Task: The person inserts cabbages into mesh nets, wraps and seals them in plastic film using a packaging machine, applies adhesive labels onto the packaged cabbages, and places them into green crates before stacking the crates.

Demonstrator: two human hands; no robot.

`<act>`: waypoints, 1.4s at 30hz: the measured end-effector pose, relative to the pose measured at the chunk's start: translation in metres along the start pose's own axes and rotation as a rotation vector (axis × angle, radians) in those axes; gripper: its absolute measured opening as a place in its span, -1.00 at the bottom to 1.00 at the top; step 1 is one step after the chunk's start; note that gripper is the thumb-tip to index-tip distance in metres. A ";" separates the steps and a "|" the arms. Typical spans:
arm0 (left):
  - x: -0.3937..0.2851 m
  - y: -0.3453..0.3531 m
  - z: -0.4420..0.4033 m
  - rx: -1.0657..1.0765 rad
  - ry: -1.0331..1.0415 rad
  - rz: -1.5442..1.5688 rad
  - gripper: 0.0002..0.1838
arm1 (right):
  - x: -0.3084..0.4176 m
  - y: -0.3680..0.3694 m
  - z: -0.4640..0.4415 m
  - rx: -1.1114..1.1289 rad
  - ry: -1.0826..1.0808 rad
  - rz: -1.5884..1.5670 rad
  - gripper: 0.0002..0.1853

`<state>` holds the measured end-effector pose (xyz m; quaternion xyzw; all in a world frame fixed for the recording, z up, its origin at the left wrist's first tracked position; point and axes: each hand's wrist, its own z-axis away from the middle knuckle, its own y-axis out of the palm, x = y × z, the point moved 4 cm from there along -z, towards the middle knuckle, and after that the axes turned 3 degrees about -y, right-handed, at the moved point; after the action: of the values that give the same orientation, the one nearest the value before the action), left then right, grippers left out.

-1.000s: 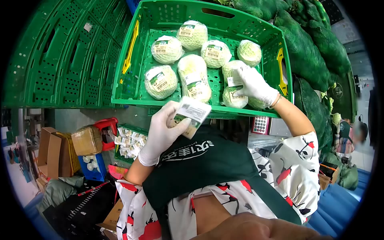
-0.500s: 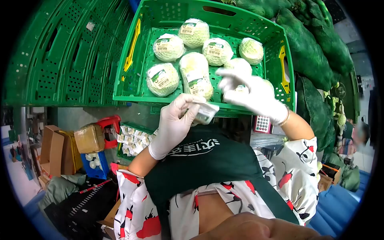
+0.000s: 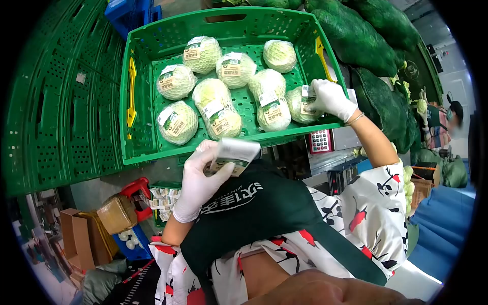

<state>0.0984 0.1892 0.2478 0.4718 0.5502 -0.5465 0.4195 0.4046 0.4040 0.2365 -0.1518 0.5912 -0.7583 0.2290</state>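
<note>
Below the near rim of the green crate (image 3: 178, 148), my gloved left hand (image 3: 195, 175) grips a small stack of printed labels (image 3: 238, 152). My gloved right hand (image 3: 333, 99) is at the crate's right end, its fingertips pressing a label (image 3: 308, 99) on a round pale green vegetable (image 3: 297, 108) in netted wrap. Several similar wrapped vegetables (image 3: 178, 123) rest in the crate. Most show labels on top; one at the back right (image 3: 279, 55) shows none. The right fingers partly cover the label they touch.
Stacked green crates (image 3: 56, 101) rise at the left. Big dark green bags (image 3: 356, 38) lie on the right. A calculator (image 3: 320, 141) sits below the crate, near a small tray of white packets (image 3: 163, 201). Another person (image 3: 439, 124) is at far right.
My right hand has moved rightward onto the rightmost vegetable with a label. My left hand has lowered slightly with the labels. The view has shifted, so the crate appears further left.
</note>
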 end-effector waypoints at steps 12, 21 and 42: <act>-0.004 0.012 -0.011 -0.043 -0.105 0.355 -0.69 | 0.004 0.037 -0.007 0.337 -0.106 -0.007 0.20; 0.007 0.011 -0.004 -0.141 -0.154 0.208 -0.88 | 0.153 -0.054 0.037 0.309 -0.184 -1.287 -0.60; 0.015 -0.194 0.087 -0.849 -0.158 0.130 -0.68 | 0.000 0.023 -0.172 -0.588 -0.179 0.186 -0.15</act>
<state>-0.0988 0.1112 0.2687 0.2478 0.6614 -0.2788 0.6508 0.3224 0.5417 0.1704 -0.2229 0.7740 -0.5143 0.2946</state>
